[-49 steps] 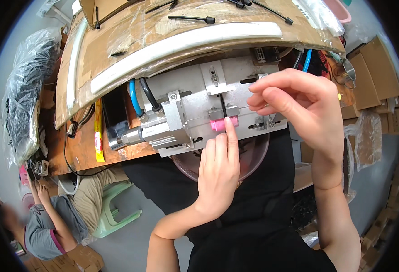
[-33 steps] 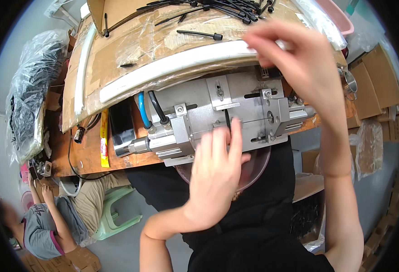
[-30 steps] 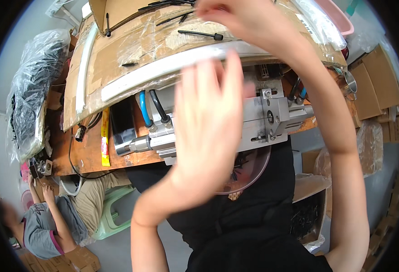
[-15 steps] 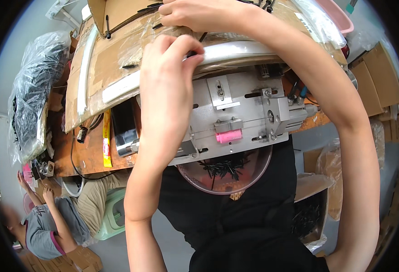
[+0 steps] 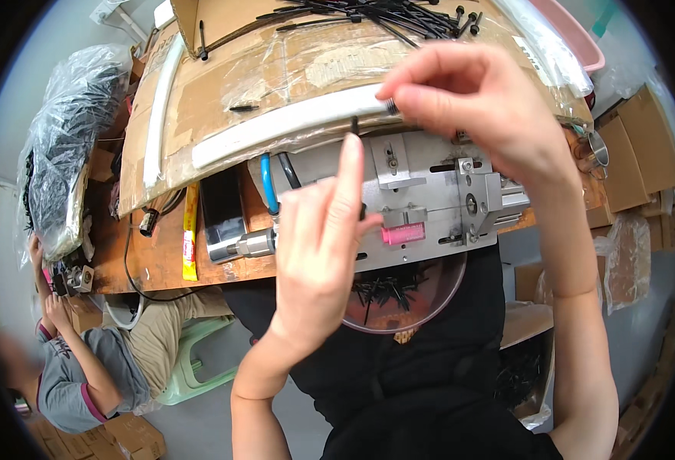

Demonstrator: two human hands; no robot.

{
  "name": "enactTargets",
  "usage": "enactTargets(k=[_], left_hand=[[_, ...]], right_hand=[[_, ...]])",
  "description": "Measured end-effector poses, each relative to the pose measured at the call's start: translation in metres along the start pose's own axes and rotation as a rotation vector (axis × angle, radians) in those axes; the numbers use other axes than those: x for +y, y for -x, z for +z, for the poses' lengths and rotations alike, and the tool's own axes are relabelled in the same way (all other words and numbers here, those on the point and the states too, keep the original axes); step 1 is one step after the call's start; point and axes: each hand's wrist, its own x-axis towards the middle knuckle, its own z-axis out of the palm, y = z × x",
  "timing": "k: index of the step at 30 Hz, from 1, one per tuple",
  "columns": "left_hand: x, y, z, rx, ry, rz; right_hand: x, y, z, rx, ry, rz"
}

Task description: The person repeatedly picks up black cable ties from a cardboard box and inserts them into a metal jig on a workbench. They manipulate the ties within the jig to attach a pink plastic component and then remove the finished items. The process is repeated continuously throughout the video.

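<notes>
My left hand (image 5: 314,257) is over the left part of a metal fixture plate (image 5: 422,184), its index finger stretched up and the other fingers curled. A slim black rod (image 5: 354,123) shows past that fingertip, and a dark bit shows by the thumb; the finger hides the rest. Above the white strip's right end, my right hand (image 5: 468,107) pinches a small black piece with a ridged end (image 5: 391,106). Its other end is hidden in the fingers. A pink block (image 5: 403,233) sits at the plate's front, beside a small metal clamp (image 5: 404,215).
A pile of black rods with knobbed heads (image 5: 399,17) lies on cardboard (image 5: 291,65) at the back. Below the plate, a bowl (image 5: 449,295) holds short black pieces. Blue tubing (image 5: 268,184) and a metal cylinder (image 5: 253,243) are left. A co-worker (image 5: 84,368) sits far left.
Both hands have drawn back from the far cardboard. My left hand came down and right over the plate; my right hand moved right and nearer, bringing the ridged black piece into view.
</notes>
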Motion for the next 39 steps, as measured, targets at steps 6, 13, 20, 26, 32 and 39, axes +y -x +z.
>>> enactTargets(k=[6, 13, 20, 26, 32, 39], left_hand=[[0.018, 0.016, 0.003, -0.091, 0.004, 0.031], [0.026, 0.016, 0.000, -0.186, -0.092, 0.096], [0.026, 0.019, -0.001, -0.194, -0.161, 0.187], [0.040, 0.043, -0.001, -0.349, -0.008, 0.127], [0.062, 0.066, 0.006, -0.351, 0.139, -0.036], [0.066, 0.067, 0.022, -0.414, -0.058, -0.152]], right_hand=[[0.004, 0.029, 0.013, 0.122, -0.379, 0.153], [-0.005, 0.036, 0.004, 0.086, -0.258, 0.205], [-0.013, 0.038, -0.002, -0.045, -0.128, 0.286], [-0.014, 0.029, -0.009, -0.498, 0.013, 0.455], [0.009, 0.048, 0.001, -0.440, 0.130, 0.371], [0.023, 0.068, 0.006, -0.097, 0.291, 0.119]])
